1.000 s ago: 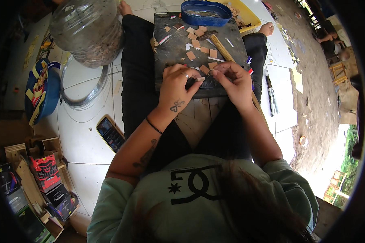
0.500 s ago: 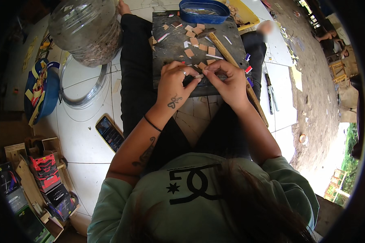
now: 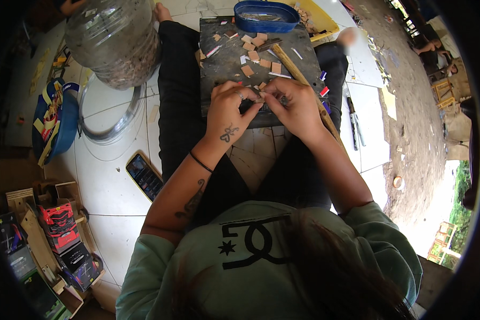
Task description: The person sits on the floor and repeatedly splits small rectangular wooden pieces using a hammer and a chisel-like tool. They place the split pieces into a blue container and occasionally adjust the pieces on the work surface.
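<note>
Over the near edge of the dark work board [image 3: 224, 64], my left hand [image 3: 230, 106] and my right hand [image 3: 297, 106] meet fingertip to fingertip. Both are closed in a pinch on a small wooden piece [image 3: 261, 98], mostly covered by the fingers. Several small tan wooden squares [image 3: 247, 71] lie scattered on the board beyond my hands. Just right of my right hand, a hammer [image 3: 294, 69] rests slantwise, its wooden handle running off the board's right edge toward me.
A blue oval tub [image 3: 266, 25] stands at the board's far end, beside a yellow tray [image 3: 325, 31]. On the left are a big clear plastic jar [image 3: 112, 48], a wire coil [image 3: 112, 133], a blue basin [image 3: 64, 128] and a phone [image 3: 144, 176]. Knife-like tools [image 3: 354, 122] lie at right.
My right hand has shifted slightly left, its fingertips now closer against my left ones. The hammer has shifted slightly to the left on the board.
</note>
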`<state>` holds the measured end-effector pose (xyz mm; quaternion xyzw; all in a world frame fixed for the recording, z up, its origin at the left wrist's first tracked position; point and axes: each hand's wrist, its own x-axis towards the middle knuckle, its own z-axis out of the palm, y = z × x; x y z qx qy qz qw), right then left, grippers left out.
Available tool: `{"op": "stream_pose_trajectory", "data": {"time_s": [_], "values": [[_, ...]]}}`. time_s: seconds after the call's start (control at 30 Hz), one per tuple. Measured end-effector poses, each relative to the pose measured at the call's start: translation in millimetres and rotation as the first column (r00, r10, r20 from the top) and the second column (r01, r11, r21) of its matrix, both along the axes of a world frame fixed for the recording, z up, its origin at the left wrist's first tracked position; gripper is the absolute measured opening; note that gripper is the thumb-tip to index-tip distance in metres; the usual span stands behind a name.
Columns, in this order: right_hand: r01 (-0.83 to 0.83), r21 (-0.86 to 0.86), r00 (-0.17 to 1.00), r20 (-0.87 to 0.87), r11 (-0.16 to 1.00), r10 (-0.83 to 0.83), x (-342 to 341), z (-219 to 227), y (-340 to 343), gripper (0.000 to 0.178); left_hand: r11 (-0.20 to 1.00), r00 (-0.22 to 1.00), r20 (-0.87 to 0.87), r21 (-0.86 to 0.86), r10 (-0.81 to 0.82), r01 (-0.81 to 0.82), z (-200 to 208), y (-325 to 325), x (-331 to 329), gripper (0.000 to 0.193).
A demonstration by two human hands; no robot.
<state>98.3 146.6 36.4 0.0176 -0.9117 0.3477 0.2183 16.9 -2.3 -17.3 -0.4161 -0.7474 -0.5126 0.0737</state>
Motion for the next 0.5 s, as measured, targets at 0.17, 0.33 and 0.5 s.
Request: {"op": "stream_pose_trajectory", "data": {"time_s": [0.17, 0.33, 0.5], "values": [[0.009, -0.159, 0.997, 0.082, 0.987, 0.004, -2.0, 1.8, -0.1, 0.008, 0.991, 0.970, 0.216, 0.090, -0.113, 0.095, 7.7, 3.3, -3.9, 0.015], [0.032, -0.141, 0.995, 0.098, 0.990, -0.018, -3.2, 3.2, 9.4, 0.013, 0.988, 0.981, 0.113, 0.023, -0.156, 0.155, 12.4, 8.0, -11.2, 0.012], [0.308, 0.449, 0.943, -0.027, 0.839, -0.332, 35.7, 2.4, 29.5, 0.052, 0.983, 0.961, 0.210, 0.061, -0.180, 0.170, 12.2, 10.2, -10.1, 0.007]]}}
